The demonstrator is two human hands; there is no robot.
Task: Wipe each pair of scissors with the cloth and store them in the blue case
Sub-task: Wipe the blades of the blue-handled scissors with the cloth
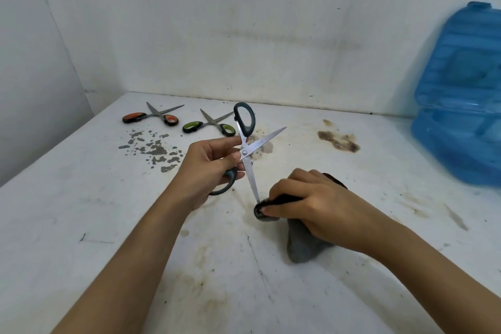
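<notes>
Three pairs of scissors on show. The left hand [210,168] has its grip curled round the dark-handled scissors [245,144], blades spread wide, one tip poking down into the grey cloth [301,241]. The right hand [311,200] pinches that cloth around the blade tip, just above the stained white worktop [108,211]. Orange-handled scissors [151,116] and green-handled scissors [208,123] lie open at the far left side. The blue case [458,106] sits open at the far right, lid against the wall.

Open tabletop [95,225] front-left and centre-right. Back-left blocked by two scissors: orange pair [151,117], green pair [208,125]. Blue case [458,106] fills right edge.
</notes>
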